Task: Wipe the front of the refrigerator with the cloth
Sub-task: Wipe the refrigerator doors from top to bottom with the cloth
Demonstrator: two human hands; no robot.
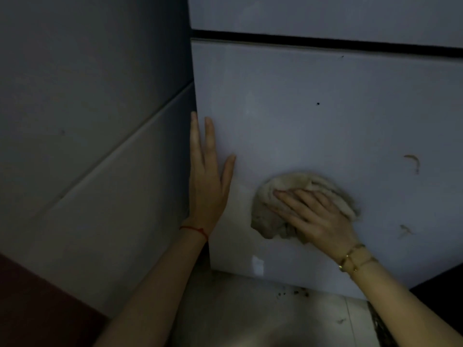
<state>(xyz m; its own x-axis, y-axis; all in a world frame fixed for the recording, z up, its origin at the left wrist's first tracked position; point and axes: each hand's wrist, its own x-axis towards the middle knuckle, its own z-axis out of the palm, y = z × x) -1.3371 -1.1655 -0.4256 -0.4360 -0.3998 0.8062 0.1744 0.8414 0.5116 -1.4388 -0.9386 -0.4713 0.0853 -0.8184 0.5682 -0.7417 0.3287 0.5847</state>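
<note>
The refrigerator's pale lower door [313,116] fills the middle and right of the view, with a dark gap above it separating it from the upper door. A crumpled beige cloth [270,204] is pressed flat against the lower door by my right hand [315,216], whose fingers are spread over it. My left hand [208,181] rests flat and open on the door's left edge, holding nothing. Brownish smudges [413,162] show on the door to the right of the cloth.
A grey tiled wall [87,121] stands close on the left of the refrigerator. Light floor tiles [250,309] lie below, with dark specks of dirt by the door's bottom edge. A dark red surface [30,304] is at the lower left.
</note>
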